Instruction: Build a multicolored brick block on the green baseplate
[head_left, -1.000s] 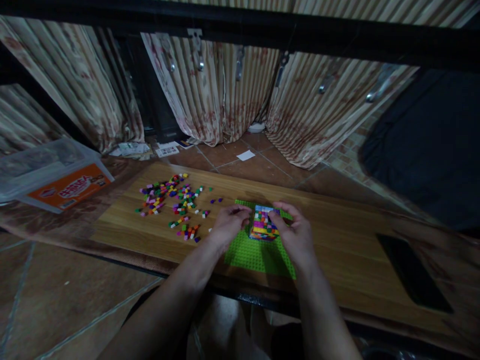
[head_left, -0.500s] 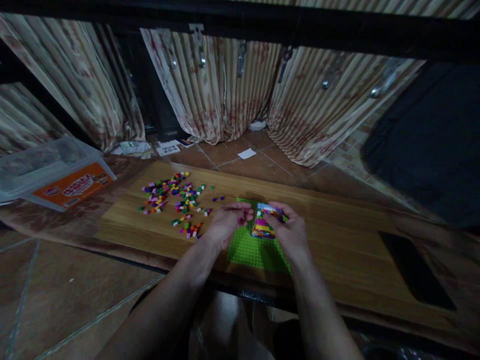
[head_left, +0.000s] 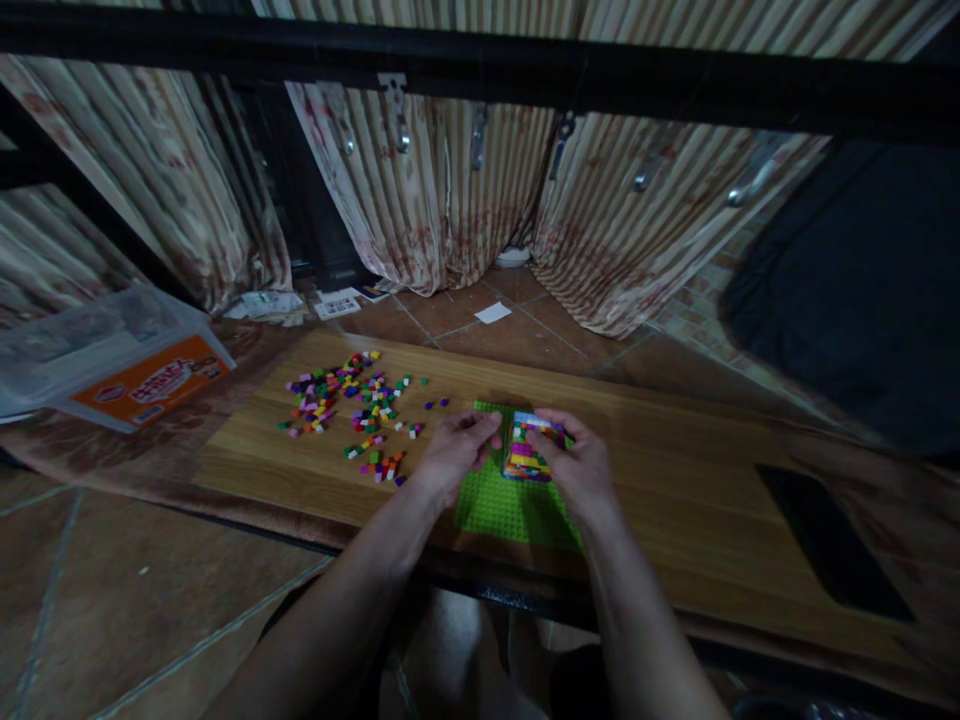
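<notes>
Striped beige curtains (head_left: 450, 180) hang over a brown tiled floor (head_left: 540, 340) behind a low wooden desk (head_left: 675, 470) in a dimly lit room. A person seated at the desk works over a bright green studded baseplate (head_left: 510, 510) lying flat near its front edge. The right hand (head_left: 581, 470) wraps its fingers (head_left: 551, 425) around a compact block of many-coloured small bricks (head_left: 527, 452), gripping it from the right side as it sits on the far part of the baseplate. The left hand (head_left: 454, 455) rests just beside the block, thumb and forefinger drawn together at its left edge; whether they pinch a piece is too dim to tell. A loose scatter of tiny coloured bricks (head_left: 352, 400) lies on the desk to the left, well apart from the hands. A clear plastic box with an orange label (head_left: 112, 355) sits beyond the desk's left end, and a flat black rectangular slab (head_left: 829, 545) lies on its right.
</notes>
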